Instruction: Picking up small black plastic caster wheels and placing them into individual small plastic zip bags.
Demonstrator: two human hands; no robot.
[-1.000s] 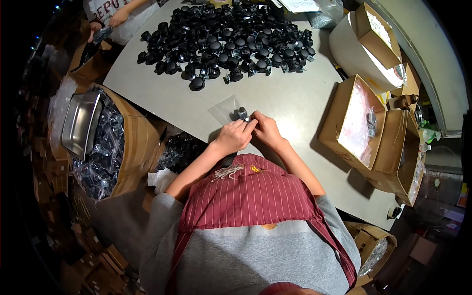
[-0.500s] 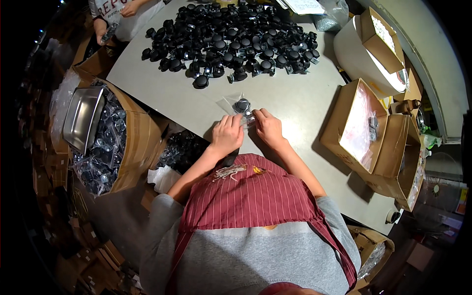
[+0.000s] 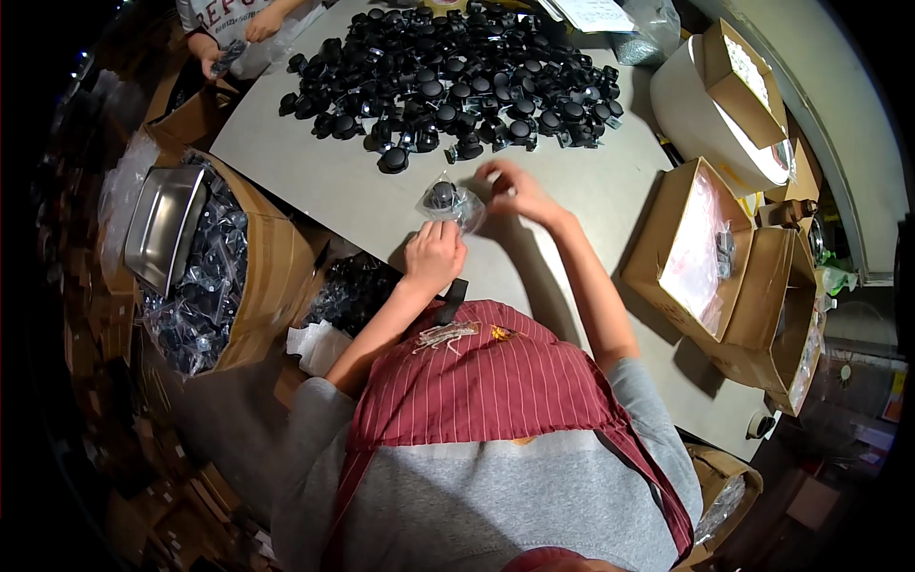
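Right hand point(image 3: 515, 189) has just left the bag: half a sec ago both hands were bunched on it close to the body, now the R arm is stretched out toward the pile of black caster wheels point(image 3: 448, 71), fingers loosely spread, nothing in them that I can see. Looks like one wheel is bagged and the hand is going for another, tho that's only my read.

Left hand point(image 3: 434, 255) stays back near the table edge, fingers curled together, pinching the near edge of the small clear plastic bag point(image 3: 453, 202). Bag lies flat on the grey table point(image 3: 315, 181), between the two hands, w/ one black wheel point(image 3: 441, 194) inside. It sits a bit further out than a sec ago.

Packaging round the bench:
- R side: open brown cardboard box point(image 3: 691, 248) w/ clear plastic liner, a few dark parts inside; second open box point(image 3: 777, 315) just beyond it.
- Far R: white bucket point(image 3: 701, 119) w/ a small brown carton point(image 3: 739, 71) resting on top.
- L side: round cardboard drum point(image 3: 262, 272) full of bagged wheels, a steel tray point(image 3: 162, 229) lying on them.
- Top: white paper sheet point(image 3: 591, 14), print too small to make out.
- Top L: another person's hands point(image 3: 233, 43) at work w/ a bag.
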